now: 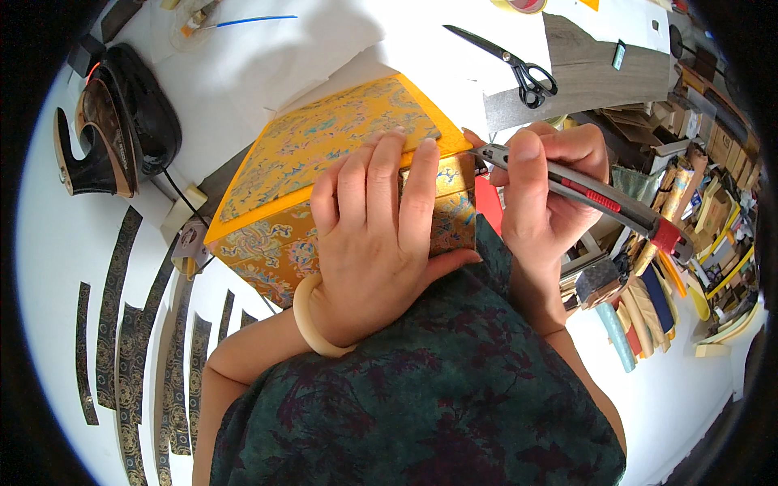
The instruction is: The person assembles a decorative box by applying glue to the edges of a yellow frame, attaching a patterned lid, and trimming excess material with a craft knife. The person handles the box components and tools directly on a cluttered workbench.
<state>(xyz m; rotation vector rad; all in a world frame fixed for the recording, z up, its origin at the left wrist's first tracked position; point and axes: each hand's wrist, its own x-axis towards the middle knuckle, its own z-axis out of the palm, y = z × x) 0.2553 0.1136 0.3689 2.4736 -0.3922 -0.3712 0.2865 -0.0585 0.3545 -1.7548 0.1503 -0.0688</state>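
Note:
A box point(340, 121) covered in yellow patterned brocade stands in front of me, tilted toward my lap. Over its near top edge lies my left hand point(377, 211), fingers stretched out flat and thumb along the lower side, pressing on the cloth. A pale bangle point(312, 320) circles that wrist. My right hand point(547, 190) is closed round a grey and red utility knife point(596, 194). The knife's tip touches or nearly touches the box's right corner; the blade itself is too small to make out clearly.
Black-handled scissors point(510, 65) lie beyond the box on the right. An iron point(121, 121) stands at the far left, with dark patterned strips point(117, 324) below it. A brush with a blue handle point(251, 20) lies at the back. Rolls and scraps point(648, 312) crowd the right side.

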